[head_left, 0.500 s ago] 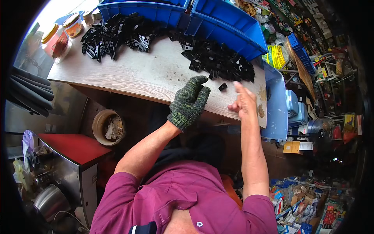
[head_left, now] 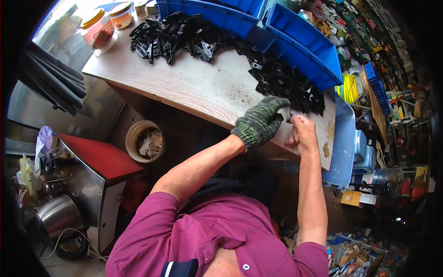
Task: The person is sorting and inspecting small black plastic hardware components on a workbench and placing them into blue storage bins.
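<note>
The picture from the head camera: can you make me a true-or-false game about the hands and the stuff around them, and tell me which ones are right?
1. The left hand wears a green and black knitted glove. True.
2. The right hand wears a glove too. False: it is bare.
3. A small dark piece shows between the two hands. True.
4. The blue bins stand under the table. False: they stand along its far side, behind the black pieces.
5. The round tub is bright green. False: it is cream-coloured, with pale scraps inside.
6. The shirt is purplish pink. True.
</note>
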### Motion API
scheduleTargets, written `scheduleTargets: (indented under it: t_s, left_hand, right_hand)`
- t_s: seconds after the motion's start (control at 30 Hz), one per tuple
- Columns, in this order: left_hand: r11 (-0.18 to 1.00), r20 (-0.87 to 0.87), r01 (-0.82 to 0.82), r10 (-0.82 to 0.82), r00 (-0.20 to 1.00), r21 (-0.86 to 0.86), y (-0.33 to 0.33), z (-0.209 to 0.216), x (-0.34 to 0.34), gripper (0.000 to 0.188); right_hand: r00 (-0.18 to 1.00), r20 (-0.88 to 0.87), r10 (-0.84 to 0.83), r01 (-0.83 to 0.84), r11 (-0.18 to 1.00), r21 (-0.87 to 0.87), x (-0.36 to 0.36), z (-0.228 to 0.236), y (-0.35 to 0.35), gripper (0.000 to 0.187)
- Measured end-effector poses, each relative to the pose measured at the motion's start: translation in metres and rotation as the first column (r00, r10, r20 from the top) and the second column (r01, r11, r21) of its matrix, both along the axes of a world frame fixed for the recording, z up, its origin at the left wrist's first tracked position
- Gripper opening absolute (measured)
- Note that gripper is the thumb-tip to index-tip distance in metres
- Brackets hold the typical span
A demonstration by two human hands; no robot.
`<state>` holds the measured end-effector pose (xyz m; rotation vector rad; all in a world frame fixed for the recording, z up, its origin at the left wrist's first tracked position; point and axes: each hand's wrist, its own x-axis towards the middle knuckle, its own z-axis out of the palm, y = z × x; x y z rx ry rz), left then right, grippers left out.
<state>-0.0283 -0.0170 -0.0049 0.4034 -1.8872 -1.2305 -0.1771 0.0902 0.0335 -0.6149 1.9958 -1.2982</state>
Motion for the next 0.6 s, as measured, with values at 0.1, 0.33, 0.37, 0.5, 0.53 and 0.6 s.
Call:
scheduleTargets:
  t_s: [0.1,0.33,0.37,0.5,0.53,0.6]
  left_hand:
    - [0.979,0.032,0.120,-0.116,0.993,-0.168,-0.013,-0.005,-0.005,0.035]
    - [0.986,0.043,0.082,-0.076,0.996,-0.148,-0.002,-0.013,-0.006,0.033]
    - [0.988,0.022,0.032,-0.029,0.999,-0.149,0.000,-0.014,-0.007,0.029]
    - [0.999,0.033,-0.038,0.037,0.999,0.038,0.005,-0.003,-0.005,0.025]
    - [0.988,0.067,-0.057,0.047,0.997,0.144,0.005,0.001,-0.005,0.025]
    - [0.982,0.094,-0.078,0.063,0.994,0.172,0.001,0.005,-0.005,0.027]
  right_hand:
    - [0.984,0.087,0.154,-0.137,0.976,-0.171,0.007,-0.005,0.004,0.019]
    - [0.971,0.147,0.187,-0.143,0.952,-0.271,0.011,-0.008,0.007,0.024]
    - [0.973,0.157,0.168,-0.124,0.958,-0.257,0.015,-0.005,0.005,0.026]
    - [0.978,0.154,0.138,-0.095,0.962,-0.258,0.023,-0.004,-0.002,0.031]
    - [0.982,0.116,0.149,-0.112,0.954,-0.277,0.023,-0.008,-0.001,0.032]
    - [0.984,0.076,0.164,-0.135,0.946,-0.295,0.025,-0.009,-0.002,0.034]
